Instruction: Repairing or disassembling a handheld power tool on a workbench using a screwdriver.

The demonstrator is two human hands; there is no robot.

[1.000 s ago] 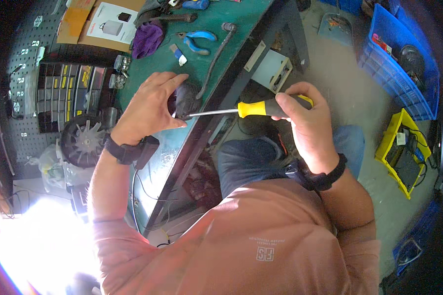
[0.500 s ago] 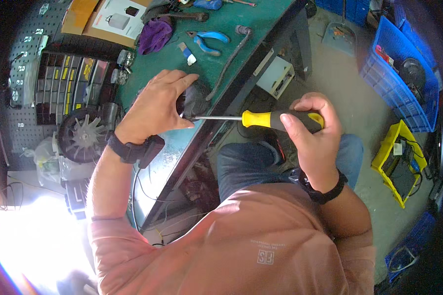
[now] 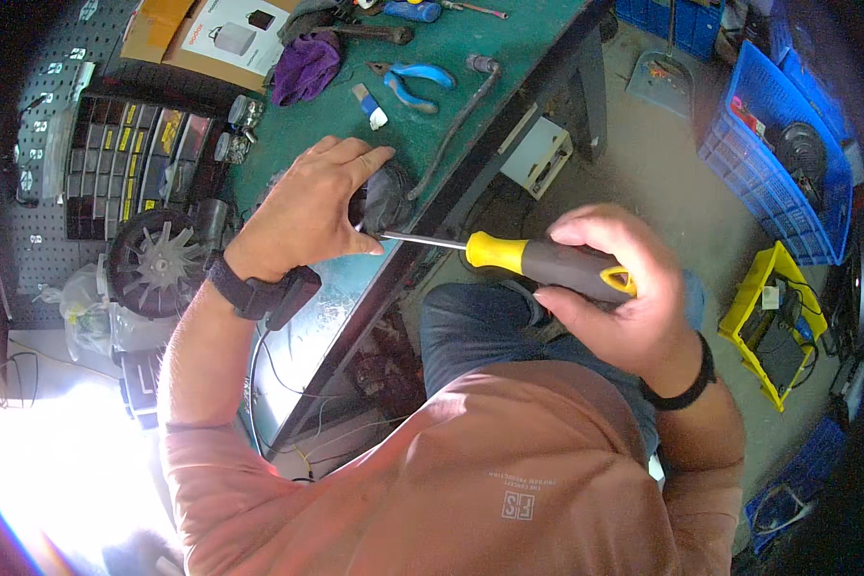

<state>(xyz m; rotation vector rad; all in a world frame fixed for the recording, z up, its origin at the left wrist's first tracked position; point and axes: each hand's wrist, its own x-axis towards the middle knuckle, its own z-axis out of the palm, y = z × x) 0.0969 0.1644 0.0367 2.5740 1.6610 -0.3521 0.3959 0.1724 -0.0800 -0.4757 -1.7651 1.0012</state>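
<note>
My right hand (image 3: 634, 298) is closed round the black and yellow handle of a screwdriver (image 3: 497, 252), thumb below and fingers above. Its metal shaft points left, and the tip meets the near side of a dark rounded part (image 3: 386, 197) at the bench edge. Spread over that part, my left hand (image 3: 302, 206) grips it against the green bench top (image 3: 355, 158), with the thumb close to the screwdriver tip. Much of the part lies hidden under this hand, so I cannot tell its kind or see any screw.
Blue-handled pliers (image 3: 413, 84), a bent metal bar (image 3: 459, 120) and a purple cloth (image 3: 305, 69) lie farther back on the bench. A small-parts organizer (image 3: 130, 163) and a finned black wheel (image 3: 158, 264) are at left. On the floor at right are a blue crate (image 3: 763, 163) and a yellow bin (image 3: 739, 322).
My right hand has shifted its hold on the handle, its wrist lower and farther right. The screwdriver now slants down toward its handle. My left hand stays on the dark part.
</note>
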